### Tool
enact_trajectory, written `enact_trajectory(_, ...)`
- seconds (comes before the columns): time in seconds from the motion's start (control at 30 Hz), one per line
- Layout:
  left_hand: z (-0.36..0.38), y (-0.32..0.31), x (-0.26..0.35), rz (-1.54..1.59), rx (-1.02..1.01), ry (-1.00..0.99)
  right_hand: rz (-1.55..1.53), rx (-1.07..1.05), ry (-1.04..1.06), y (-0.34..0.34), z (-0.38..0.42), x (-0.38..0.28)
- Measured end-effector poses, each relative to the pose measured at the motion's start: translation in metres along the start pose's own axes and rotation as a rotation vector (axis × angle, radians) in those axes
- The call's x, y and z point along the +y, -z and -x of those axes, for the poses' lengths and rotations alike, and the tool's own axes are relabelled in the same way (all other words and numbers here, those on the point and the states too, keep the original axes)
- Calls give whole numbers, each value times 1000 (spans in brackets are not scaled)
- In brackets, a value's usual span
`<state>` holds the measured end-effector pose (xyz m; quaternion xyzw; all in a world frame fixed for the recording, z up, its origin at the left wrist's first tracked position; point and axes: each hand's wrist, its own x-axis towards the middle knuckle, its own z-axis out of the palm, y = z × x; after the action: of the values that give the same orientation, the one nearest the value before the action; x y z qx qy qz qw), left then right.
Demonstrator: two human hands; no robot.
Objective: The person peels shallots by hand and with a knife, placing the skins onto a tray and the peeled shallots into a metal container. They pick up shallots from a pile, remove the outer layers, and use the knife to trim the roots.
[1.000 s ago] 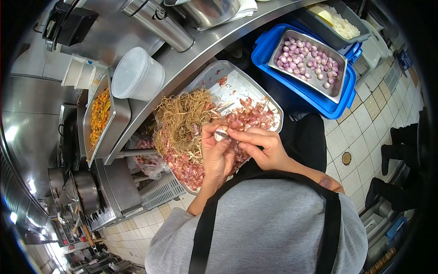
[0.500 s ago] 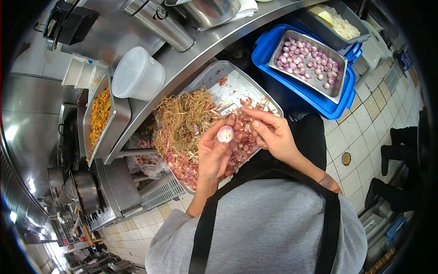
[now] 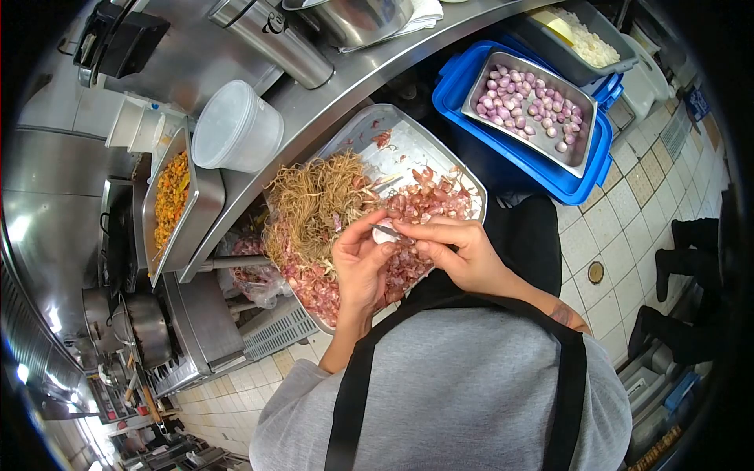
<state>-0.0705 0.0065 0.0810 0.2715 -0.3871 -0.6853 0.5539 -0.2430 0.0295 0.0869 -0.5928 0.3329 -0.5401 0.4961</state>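
Observation:
Between the thumb and fingers of my left hand [image 3: 359,263] is a peeled, pale shallot [image 3: 384,232]. My right hand [image 3: 465,253] is closed on a small knife [image 3: 385,228], its short dark blade lying against the shallot; the handle is hidden in the fingers. Both hands are over a large metal tray [image 3: 393,118]. Stringy dried roots [image 3: 318,200] are heaped on its left side, with reddish shallot skins [image 3: 428,196] spread around them. To the upper right, peeled purple shallots [image 3: 510,98] lie in a small steel pan [image 3: 577,161].
The steel pan rests on a blue lid [image 3: 448,98]. Behind it stands a grey tub [image 3: 522,35] of white chopped food. A steel counter [image 3: 314,102] runs above the tray, bearing a white plastic bucket [image 3: 236,129]. Another person's dark-clothed legs [image 3: 683,259] are at the right.
My right hand has moved left to the shallot, and the knife blade now lies across it. The shallot has turned slightly in my left hand.

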Motion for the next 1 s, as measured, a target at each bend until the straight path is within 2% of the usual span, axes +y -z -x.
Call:
enact_trajectory(0.07, 0, 2, 0, -22, -21, 9, -406, -9, -342, 0, 3, -3)
enact_trajectory(0.17, 1, 6, 0, -63, -64, 44, -562, 16, -391, 7, 1, 2)
enact_trajectory(0.23, 0, 0, 4, -78, -65, 95, -380, 114, -291, 4, -1, 4)
enact_trajectory(0.37, -4, -1, 3, -100, -91, 7, -66, 245, -207, 8, 0, 14)
enact_trajectory(0.57, -7, -3, 5, 37, -25, 32, 236, 225, 147, -1, -4, 12)
enact_trajectory(0.67, -7, -3, 0, 41, 23, 11, 201, 107, 69, -5, 0, 7)
enact_trajectory(0.7, -6, -3, -2, 49, 30, 5, 200, 150, 161, -10, -1, 11)
enact_trajectory(0.9, -2, -3, -3, 61, 27, 35, 265, 84, 125, -6, 1, 7)
enact_trajectory(1.0, -2, -3, -3, 64, 20, 49, 180, 64, 168, -3, -1, 12)
